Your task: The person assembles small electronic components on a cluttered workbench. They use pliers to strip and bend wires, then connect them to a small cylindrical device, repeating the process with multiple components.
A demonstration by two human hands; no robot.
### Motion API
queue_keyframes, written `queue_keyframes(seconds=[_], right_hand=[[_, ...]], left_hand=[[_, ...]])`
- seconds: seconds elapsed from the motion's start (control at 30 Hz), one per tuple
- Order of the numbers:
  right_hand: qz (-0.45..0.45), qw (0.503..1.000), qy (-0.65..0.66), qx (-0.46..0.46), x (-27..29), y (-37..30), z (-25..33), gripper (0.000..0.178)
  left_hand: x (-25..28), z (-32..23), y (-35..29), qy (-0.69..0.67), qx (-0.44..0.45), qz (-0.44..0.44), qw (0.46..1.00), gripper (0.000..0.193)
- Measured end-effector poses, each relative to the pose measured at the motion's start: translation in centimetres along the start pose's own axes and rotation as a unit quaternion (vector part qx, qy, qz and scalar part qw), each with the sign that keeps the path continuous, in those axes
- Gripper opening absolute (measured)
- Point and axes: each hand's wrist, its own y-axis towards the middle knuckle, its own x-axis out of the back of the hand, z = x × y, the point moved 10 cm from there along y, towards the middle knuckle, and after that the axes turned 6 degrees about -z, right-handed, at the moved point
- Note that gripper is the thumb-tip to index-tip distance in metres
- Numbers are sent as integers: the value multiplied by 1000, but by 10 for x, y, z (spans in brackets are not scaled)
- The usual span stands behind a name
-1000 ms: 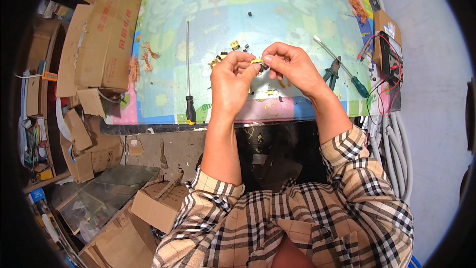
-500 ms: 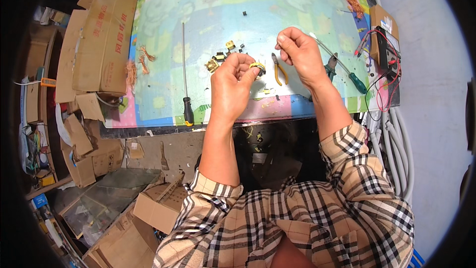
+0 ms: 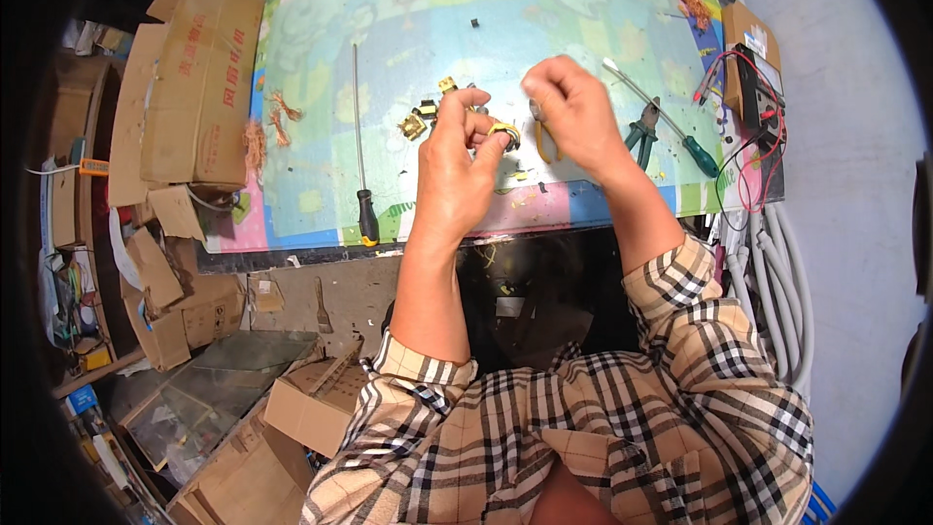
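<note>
Between the thumb and fingers of my left hand (image 3: 453,173) is a small coil (image 3: 505,133) wound in yellow and black, held above the table mat. Its index finger sticks out away from the coil. My right hand (image 3: 575,119) is closed in a pinch to the right of the coil, slightly smeared by motion; whatever is between its fingertips is too small to make out. Below that hand lie yellow-handled cutters (image 3: 547,148), partly covered. Just beyond my left hand sit several yellow-and-black transformer pieces (image 3: 414,125).
Left of my hands lies a long screwdriver (image 3: 366,219). Green-handled pliers (image 3: 642,133) and a green screwdriver (image 3: 698,155) are on the right, near a multimeter (image 3: 760,97) with red and black leads. Copper wire bundles (image 3: 256,149) lie by a tall cardboard box (image 3: 212,87).
My right hand has moved left, toward the coil, and now covers part of the yellow-handled cutters. My left index finger has lifted and straightened; the coil stays in that hand.
</note>
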Motion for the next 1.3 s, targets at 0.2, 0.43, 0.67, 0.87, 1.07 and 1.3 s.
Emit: queue_keyframes(seconds=[0.2,0.43,0.67,0.87,1.07,1.3], right_hand=[[127,981,80,-124,-23,-6,-13,18],[171,983,5,-70,-31,-11,-10,18],[77,991,70,-85,-12,0,-18,17],[185,979,33,-82,-30,-11,-5,16],[169,981,-89,3,-33,-13,3,14],[116,980,-156,41,-28,-9,9,13]], left_hand=[[6,-4,-1,55,-14,-23,998,36],[6,-1,-1,91,3,-22,996,35],[5,-1,-3,80,8,-6,997,34],[6,-6,-2,96,-13,-11,995,34],[4,-5,-2,127,-28,-16,991,31],[3,-7,-1,148,-43,-35,987,30]])
